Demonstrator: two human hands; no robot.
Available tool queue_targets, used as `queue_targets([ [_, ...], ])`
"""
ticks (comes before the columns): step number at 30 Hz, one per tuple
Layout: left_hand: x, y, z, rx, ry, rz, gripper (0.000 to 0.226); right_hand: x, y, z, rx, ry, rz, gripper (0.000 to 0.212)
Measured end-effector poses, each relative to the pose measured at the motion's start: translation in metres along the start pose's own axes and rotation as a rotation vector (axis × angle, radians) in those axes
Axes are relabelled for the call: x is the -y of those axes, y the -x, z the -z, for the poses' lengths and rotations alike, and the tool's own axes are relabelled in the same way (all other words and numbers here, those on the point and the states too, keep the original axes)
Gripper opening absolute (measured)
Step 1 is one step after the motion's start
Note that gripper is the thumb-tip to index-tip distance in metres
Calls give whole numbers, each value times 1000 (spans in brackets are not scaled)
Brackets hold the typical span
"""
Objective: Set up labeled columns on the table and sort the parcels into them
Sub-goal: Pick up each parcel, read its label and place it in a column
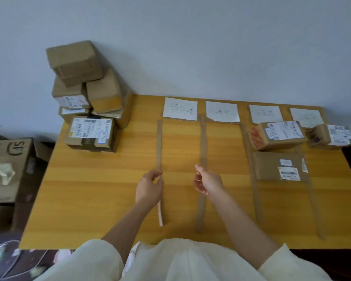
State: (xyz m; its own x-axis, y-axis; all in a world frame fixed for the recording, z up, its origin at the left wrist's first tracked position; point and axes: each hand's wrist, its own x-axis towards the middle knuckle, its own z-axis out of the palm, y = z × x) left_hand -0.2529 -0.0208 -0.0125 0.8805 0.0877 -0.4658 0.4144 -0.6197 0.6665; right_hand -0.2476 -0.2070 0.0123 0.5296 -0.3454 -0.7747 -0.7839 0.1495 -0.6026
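Several long cardboard strips lie front to back on the wooden table (109, 199) as column dividers. My left hand (149, 187) pinches the leftmost strip (159, 142) near its middle. My right hand (208, 182) hovers with loosely curled fingers beside the second strip (203, 142); no grip shows. White paper labels (179, 108) with handwriting lie along the far edge, one heading each column. A stack of unsorted parcels (89, 98) stands at the table's far left corner. Two parcels (278, 134) (280, 166) lie in the third column, one parcel (330, 136) in the fourth.
A wall runs right behind the table. Left of the table, on the floor, stands a big cardboard box (8, 159) marked SF with crumpled paper on it. The table's right edge lies close to the fourth column's parcel.
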Motion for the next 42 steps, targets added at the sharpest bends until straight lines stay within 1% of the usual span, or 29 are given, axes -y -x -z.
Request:
queue_targets([
  [3, 25, -5, 31, -32, 47, 51, 28, 0, 14, -43, 49, 118, 51, 25],
  [7, 56, -12, 66, -58, 126, 102, 27, 2, 27, -92, 100, 176, 72, 21],
  [11, 84, -23, 96, -129, 220, 197, 29, 10, 32, -135, 145, 258, 117, 18],
  [15, 102, -39, 123, -207, 326, 294, 39, 25, 30, -173, 204, 311, 172, 18],
  [18, 107, -60, 147, -279, 395, 367, 50, 41, 27, -201, 224, 333, 224, 14],
  [20, 109, -76, 164, -318, 422, 392, 55, 51, 25, -217, 233, 404, 280, 20],
  [22, 110, -90, 177, -339, 444, 394, 60, 62, 24, -230, 247, 550, 389, 31],
  [24, 110, -100, 184, -341, 468, 381, 62, 75, 24, -241, 238, 728, 547, 41],
  [27, 111, -108, 186, -321, 494, 368, 62, 93, 24, -257, 255, 977, 786, 48],
  [29, 112, -109, 183, -311, 503, 369, 59, 98, 22, -264, 279, 1178, 864, 54],
  [31, 114, -108, 179, -307, 517, 358, 57, 96, 19, -265, 258, 1361, 910, 58],
  [32, 114, -107, 178, -304, 517, 350, 55, 93, 17, -265, 233, 1412, 936, 59],
  [35, 119, -105, 174, -293, 498, 338, 55, 82, 15, -259, 140, 1456, 1036, 54],
  [38, 122, -103, 170, -292, 502, 349, 54, 70, 20, -248, 98, 1466, 1172, 45],
  [40, 124, -102, 169, -297, 517, 349, 52, 66, 21, -243, 90, 1421, 1201, 37],
  [42, 125, -100, 167, -297, 515, 344, 49, 66, 21, -243, 61, 1343, 1176, 31],
])
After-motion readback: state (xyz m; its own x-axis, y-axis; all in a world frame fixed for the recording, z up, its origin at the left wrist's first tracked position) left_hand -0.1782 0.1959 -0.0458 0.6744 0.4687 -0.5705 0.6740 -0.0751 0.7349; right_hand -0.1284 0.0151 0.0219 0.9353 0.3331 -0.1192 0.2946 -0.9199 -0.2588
